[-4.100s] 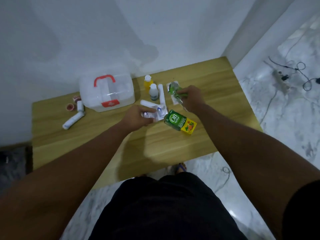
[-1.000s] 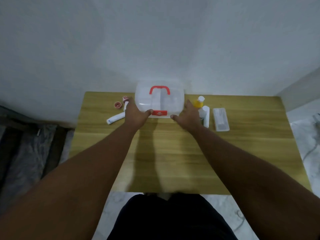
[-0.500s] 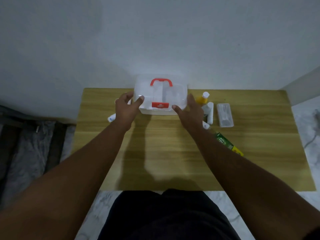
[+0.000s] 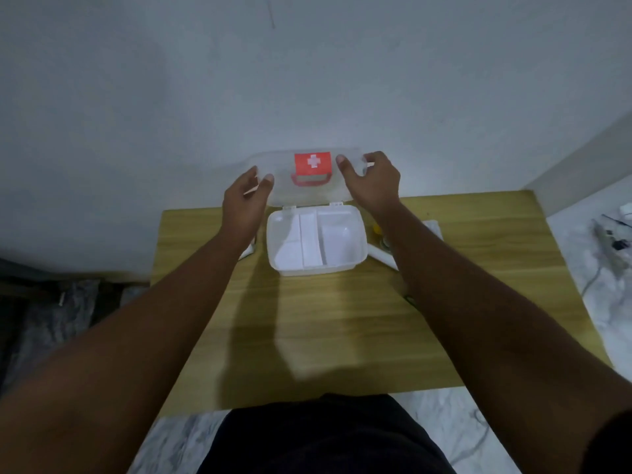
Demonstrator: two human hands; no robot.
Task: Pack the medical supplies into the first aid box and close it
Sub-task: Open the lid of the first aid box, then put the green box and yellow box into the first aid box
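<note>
the left hand (image 4: 244, 200) pinches the left edge of the clear lid (image 4: 284, 189), thumb in front and fingers behind. the lid stands upright close to the wall (image 4: 307, 80), its red cross label (image 4: 313, 164) facing the person. beneath it the first aid box (image 4: 316, 268) sits open near the back edge of the counter (image 4: 325, 319), showing a white divided tray (image 4: 311, 242). the right hand (image 4: 371, 181) curls round the lid's right edge. a white tube (image 4: 383, 261) lies just right of the box. a broad stretch of wood lies between the box and the counter's near edge.

Box (image 4: 318, 268) on table (image 4: 342, 319), lid (image 4: 307, 193) upright behind, tube (image 4: 379, 258) just right of box.
</note>
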